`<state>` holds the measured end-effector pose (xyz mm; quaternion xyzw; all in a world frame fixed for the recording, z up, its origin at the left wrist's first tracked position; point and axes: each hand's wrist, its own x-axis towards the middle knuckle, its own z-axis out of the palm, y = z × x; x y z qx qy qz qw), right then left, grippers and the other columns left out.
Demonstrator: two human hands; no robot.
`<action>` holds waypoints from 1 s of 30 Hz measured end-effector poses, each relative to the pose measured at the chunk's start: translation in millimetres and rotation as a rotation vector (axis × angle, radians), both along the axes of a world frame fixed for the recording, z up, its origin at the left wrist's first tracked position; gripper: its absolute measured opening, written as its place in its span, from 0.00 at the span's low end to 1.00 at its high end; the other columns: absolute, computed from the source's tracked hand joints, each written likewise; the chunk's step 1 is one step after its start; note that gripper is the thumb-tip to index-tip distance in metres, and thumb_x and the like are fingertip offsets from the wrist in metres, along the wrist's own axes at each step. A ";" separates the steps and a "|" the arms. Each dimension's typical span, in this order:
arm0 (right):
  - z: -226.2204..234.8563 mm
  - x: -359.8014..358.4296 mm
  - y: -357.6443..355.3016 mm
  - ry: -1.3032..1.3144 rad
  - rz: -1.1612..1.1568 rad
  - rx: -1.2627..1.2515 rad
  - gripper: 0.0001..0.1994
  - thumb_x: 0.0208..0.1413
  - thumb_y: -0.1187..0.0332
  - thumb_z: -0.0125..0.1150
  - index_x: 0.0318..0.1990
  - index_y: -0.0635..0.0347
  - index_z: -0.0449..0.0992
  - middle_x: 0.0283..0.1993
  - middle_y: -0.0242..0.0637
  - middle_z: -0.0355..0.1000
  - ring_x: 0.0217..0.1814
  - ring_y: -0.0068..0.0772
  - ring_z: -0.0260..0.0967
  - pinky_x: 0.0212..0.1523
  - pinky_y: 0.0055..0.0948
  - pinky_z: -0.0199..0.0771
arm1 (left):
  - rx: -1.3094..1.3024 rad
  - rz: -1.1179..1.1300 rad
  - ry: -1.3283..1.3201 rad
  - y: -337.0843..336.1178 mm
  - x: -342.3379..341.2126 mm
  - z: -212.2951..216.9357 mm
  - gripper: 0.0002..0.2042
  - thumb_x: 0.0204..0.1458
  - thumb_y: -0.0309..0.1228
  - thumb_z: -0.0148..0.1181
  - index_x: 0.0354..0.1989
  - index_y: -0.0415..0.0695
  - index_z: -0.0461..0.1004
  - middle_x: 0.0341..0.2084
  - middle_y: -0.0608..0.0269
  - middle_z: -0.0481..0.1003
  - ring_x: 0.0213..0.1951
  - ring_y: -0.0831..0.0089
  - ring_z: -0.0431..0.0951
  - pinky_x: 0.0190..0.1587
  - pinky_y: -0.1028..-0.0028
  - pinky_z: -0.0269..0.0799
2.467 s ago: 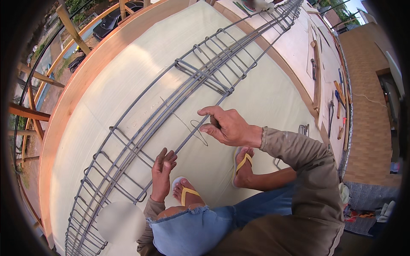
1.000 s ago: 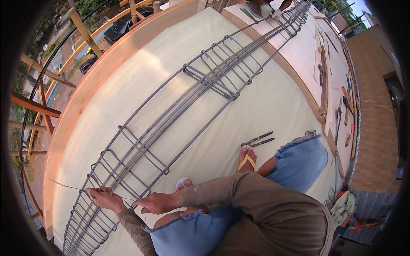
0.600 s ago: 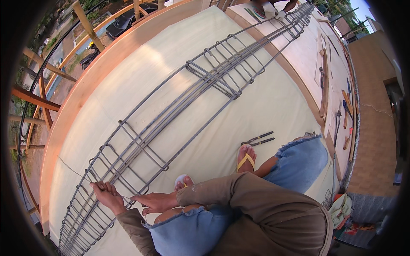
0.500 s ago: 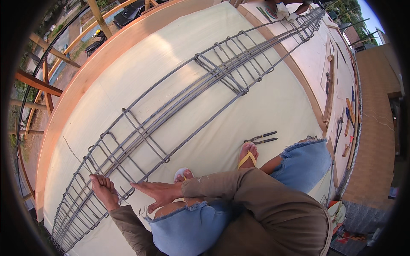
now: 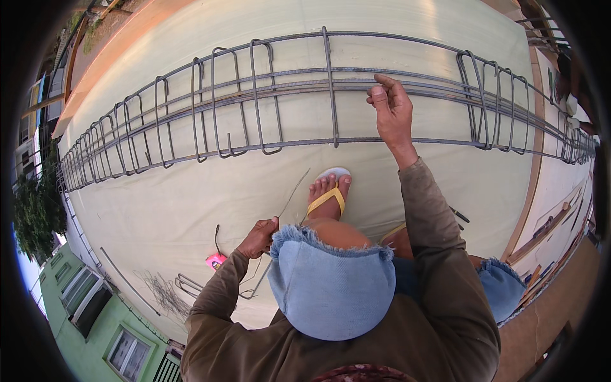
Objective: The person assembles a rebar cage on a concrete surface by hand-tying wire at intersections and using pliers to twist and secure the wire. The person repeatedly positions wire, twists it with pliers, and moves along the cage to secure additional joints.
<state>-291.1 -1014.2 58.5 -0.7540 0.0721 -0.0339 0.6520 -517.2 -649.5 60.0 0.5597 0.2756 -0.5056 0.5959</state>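
A long rebar cage (image 5: 296,86) of straight bars and bent stirrups stretches across the pale sheet in front of me. My right hand (image 5: 393,111) hovers over its near bar, index finger and thumb apart, the other fingers curled, holding nothing I can see. Beside my knee, my left hand (image 5: 256,238) is closed on a thin tie wire (image 5: 295,190), whose free end points up toward the cage. A single stirrup (image 5: 329,89) stands nearest my right hand, just to its left. Several stirrups are grouped farther left and right along the bars.
A tangle of loose wire (image 5: 162,293) and a pink object (image 5: 216,260) lie at the lower left. My sandalled foot (image 5: 329,194) is close to the cage. Dark tool handles (image 5: 459,218) show beyond my right sleeve. Timber pieces (image 5: 541,232) lie on the right-hand boards.
My view has swung round, so the cage now runs crosswise. My left hand has left the cage and is by my knee. My right hand has come over the bars.
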 end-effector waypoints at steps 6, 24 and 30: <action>5.6 3.0 48.3 0.282 0.408 -0.218 0.16 0.68 0.63 0.57 0.52 0.68 0.77 0.34 0.39 0.79 0.30 0.25 0.76 0.33 0.26 0.75 | -0.181 0.344 -0.069 -41.0 29.4 -60.1 0.23 0.70 0.51 0.47 0.23 0.53 0.59 0.16 0.78 0.53 0.15 0.85 0.51 0.16 0.79 0.43; -0.6 -6.3 83.9 0.311 0.352 -0.415 0.11 0.69 0.68 0.53 0.43 0.67 0.78 0.34 0.37 0.79 0.30 0.26 0.79 0.27 0.28 0.75 | -0.001 0.126 -0.488 -112.3 124.9 -69.4 0.18 0.70 0.32 0.46 0.63 0.39 0.70 0.31 0.60 0.80 0.28 0.78 0.77 0.32 0.76 0.77; 1.5 -22.1 66.5 0.317 0.260 -0.329 0.09 0.68 0.68 0.56 0.42 0.65 0.79 0.31 0.38 0.77 0.30 0.25 0.76 0.32 0.29 0.74 | 0.100 -0.012 -0.618 -135.5 128.7 -65.5 0.17 0.67 0.29 0.47 0.59 0.34 0.73 0.32 0.48 0.82 0.30 0.65 0.82 0.37 0.67 0.79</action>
